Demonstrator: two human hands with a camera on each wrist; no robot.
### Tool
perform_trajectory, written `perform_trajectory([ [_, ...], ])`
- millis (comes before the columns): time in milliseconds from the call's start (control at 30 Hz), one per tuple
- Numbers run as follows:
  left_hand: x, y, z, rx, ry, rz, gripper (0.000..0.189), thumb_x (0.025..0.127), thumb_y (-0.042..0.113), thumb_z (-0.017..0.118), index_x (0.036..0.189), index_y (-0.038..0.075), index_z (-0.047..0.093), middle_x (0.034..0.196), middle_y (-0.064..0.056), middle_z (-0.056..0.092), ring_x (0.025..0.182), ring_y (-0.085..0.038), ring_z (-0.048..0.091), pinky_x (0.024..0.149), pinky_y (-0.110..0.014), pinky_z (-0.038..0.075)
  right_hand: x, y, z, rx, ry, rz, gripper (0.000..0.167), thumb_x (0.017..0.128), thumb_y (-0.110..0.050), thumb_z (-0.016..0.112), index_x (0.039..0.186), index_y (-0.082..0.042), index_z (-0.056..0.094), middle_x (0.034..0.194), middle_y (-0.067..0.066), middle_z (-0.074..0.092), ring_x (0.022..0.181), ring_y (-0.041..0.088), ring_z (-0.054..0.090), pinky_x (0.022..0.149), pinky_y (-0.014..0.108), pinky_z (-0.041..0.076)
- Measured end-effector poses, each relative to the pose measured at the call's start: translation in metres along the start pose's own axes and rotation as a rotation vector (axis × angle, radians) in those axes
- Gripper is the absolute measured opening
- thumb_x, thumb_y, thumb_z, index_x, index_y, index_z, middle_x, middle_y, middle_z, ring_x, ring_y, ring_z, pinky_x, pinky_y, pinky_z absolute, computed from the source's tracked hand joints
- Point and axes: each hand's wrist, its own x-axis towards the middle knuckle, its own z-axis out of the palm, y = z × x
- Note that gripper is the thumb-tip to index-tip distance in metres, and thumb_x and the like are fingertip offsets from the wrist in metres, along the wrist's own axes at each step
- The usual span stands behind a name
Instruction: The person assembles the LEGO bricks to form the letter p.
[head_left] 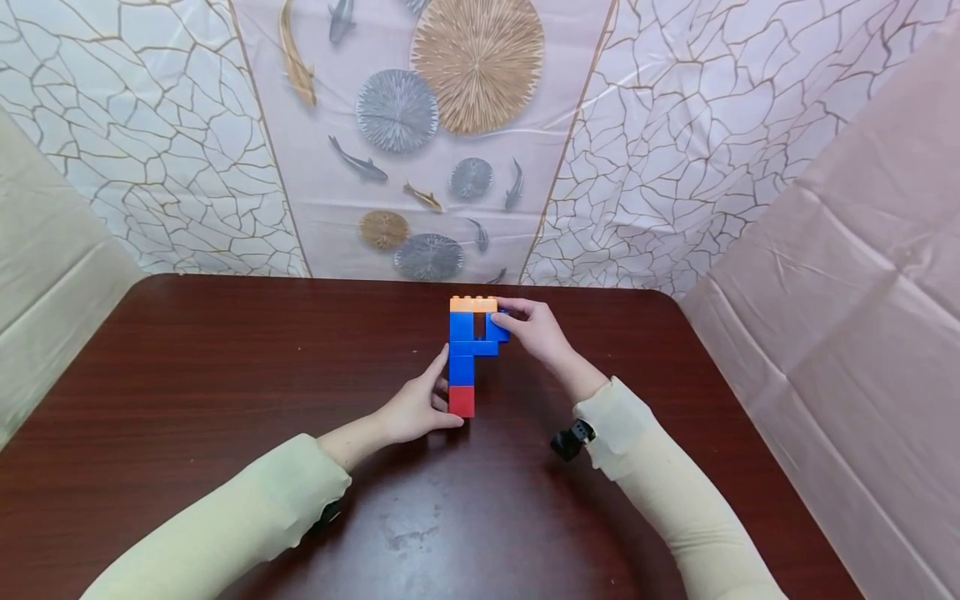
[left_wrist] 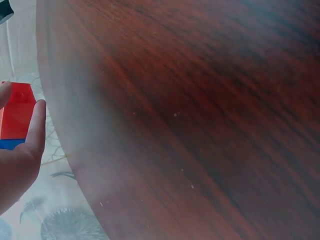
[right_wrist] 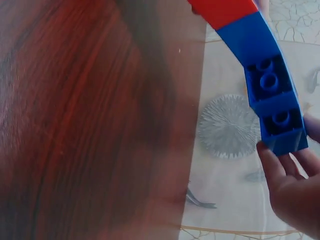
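Note:
A P-shaped stack of toy building blocks [head_left: 461,369] stands between the two hands in the head view. A red block [head_left: 462,402] forms its foot, blue blocks make the stem and side piece, and an orange block [head_left: 473,305] spans the top. My left hand [head_left: 412,408] holds the lower part, its thumb by the red block's bottom and fingers along the left side. With thumb and fingers, my right hand [head_left: 543,335] pinches the blue block [head_left: 492,327] at the upper right. In the right wrist view, hollow undersides of blue blocks [right_wrist: 270,82] show.
A dark brown glossy table [head_left: 225,375] lies beneath the hands. Patterned cloth [head_left: 480,200] with round leaves and fish hangs behind its far edge. Pale cloth walls [head_left: 847,275] flank the sides. A black device [head_left: 572,440] is worn at the right wrist.

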Motion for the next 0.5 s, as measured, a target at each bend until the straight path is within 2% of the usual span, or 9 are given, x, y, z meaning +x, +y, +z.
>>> perform_trajectory([
  [133, 0.004, -0.002, 0.002, 0.004, 0.025, -0.021, 0.102, 0.077, 0.010, 0.076, 0.150, 0.008, 0.005, 0.118, -0.018, 0.054, 0.095, -0.021, 0.064, 0.086, -0.036, 0.054, 0.004, 0.006, 0.006, -0.010, 0.017, 0.027, 0.040, 0.091, -0.024, 0.061, 0.126, -0.006, 0.058, 0.129, 0.015, 0.058, 0.120, 0.027, 0.053, 0.100, 0.040, 0.045],
  [267, 0.004, -0.003, 0.005, 0.029, 0.061, -0.041, 0.101, 0.074, 0.013, 0.079, 0.149, 0.003, 0.012, 0.133, -0.021, 0.044, 0.109, -0.028, 0.058, 0.087, -0.037, 0.053, 0.007, 0.012, 0.010, -0.084, -0.046, 0.055, 0.042, 0.094, -0.025, 0.057, 0.131, -0.007, 0.054, 0.134, 0.014, 0.054, 0.123, 0.026, 0.050, 0.103, 0.041, 0.042],
  [367, 0.004, -0.003, 0.006, 0.069, 0.081, -0.055, 0.099, 0.072, 0.014, 0.081, 0.147, -0.001, 0.019, 0.138, -0.022, 0.040, 0.110, -0.029, 0.057, 0.087, -0.037, 0.053, 0.007, 0.017, 0.013, -0.122, -0.083, 0.082, 0.043, 0.095, -0.026, 0.055, 0.134, -0.008, 0.051, 0.137, 0.014, 0.051, 0.125, 0.027, 0.048, 0.105, 0.043, 0.040],
  [500, 0.003, -0.003, 0.007, 0.128, 0.104, -0.048, 0.094, 0.070, 0.014, 0.082, 0.143, -0.006, 0.027, 0.136, -0.022, 0.044, 0.107, -0.028, 0.060, 0.087, -0.036, 0.053, 0.008, 0.023, 0.017, -0.126, -0.091, 0.113, 0.043, 0.095, -0.026, 0.055, 0.134, -0.007, 0.050, 0.137, 0.014, 0.051, 0.127, 0.028, 0.047, 0.106, 0.043, 0.039],
])
